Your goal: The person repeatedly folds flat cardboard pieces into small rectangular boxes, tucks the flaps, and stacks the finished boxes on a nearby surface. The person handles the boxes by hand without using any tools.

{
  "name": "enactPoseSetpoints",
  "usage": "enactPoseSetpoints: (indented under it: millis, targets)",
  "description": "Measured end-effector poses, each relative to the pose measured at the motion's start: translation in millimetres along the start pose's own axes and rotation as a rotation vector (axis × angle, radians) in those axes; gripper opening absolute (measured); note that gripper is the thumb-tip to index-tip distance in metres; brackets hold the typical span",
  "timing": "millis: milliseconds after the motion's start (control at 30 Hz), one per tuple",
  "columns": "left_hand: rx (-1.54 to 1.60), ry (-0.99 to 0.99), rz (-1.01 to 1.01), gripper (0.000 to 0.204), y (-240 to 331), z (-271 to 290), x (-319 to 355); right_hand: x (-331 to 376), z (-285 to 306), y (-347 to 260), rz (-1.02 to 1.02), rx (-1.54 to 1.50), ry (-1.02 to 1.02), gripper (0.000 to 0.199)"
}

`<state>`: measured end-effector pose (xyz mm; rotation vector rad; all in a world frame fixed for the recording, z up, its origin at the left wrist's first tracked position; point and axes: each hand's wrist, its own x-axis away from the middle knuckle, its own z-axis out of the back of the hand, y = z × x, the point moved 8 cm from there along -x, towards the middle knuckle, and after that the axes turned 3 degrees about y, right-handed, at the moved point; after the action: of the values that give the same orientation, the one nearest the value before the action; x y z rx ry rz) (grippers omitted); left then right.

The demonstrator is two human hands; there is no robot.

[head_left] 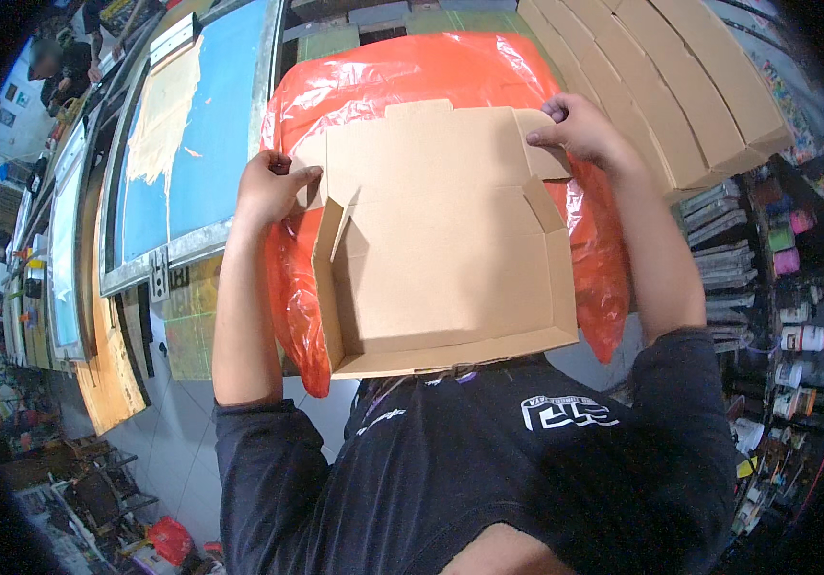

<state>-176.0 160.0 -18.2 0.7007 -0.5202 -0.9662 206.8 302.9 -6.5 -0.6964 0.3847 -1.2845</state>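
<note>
In front of my chest lies an unfolded brown cardboard box (445, 259), its side and near walls standing up and its lid laid back away from me. My left hand (276, 187) pinches the flap at the lid's left edge between thumb and fingers. On the other side, my right hand (573, 129) grips the matching right flap, thumb on top. Nothing lies inside the box. Beneath it spreads a shiny red plastic bag (412, 67), showing past the box on the far side and at both sides.
Left of me stands a screen-printing frame (215, 125) with blue mesh and a beige smear. Several folded cardboard boxes (661, 77) lie in a row at the far right. Racks with jars (803, 337) line the right side. Another person (65, 77) is at the far left.
</note>
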Motion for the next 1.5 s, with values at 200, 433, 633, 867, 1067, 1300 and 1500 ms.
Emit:
enactPoseSetpoints:
  millis: [200, 433, 633, 867, 1067, 1300, 1500]
  targets:
    - [0.087, -0.137, 0.064, 0.032, -2, 13, 1, 18, 17, -20, 0.158, -0.359, -0.029, 0.036]
    - [1.054, -0.349, -0.119, 0.034, 22, 20, 52, 76, 33, -49, 0.267, -1.016, -0.125, 0.040]
    - [0.827, -0.362, 0.016, 0.036, 34, 11, 99, 118, 28, -39, 0.241, -1.063, -0.094, 0.042]
    - [0.526, -0.156, -0.227, 0.037, 47, 21, 96, 124, 25, -37, 0.139, -0.399, 0.225, 0.056]
    - [0.433, -0.072, -0.232, 0.045, 33, 0, 110, 128, 10, -32, 0.100, -0.156, 0.243, 0.081]
    - [0.521, -0.053, -0.366, 0.039, 44, 19, 136, 158, 22, -17, 0.031, -0.014, 0.281, 0.077]
    - [0.708, 0.050, -0.439, 0.025, 71, 45, 169, 182, 37, -78, 0.261, -0.411, 0.191, 0.055]
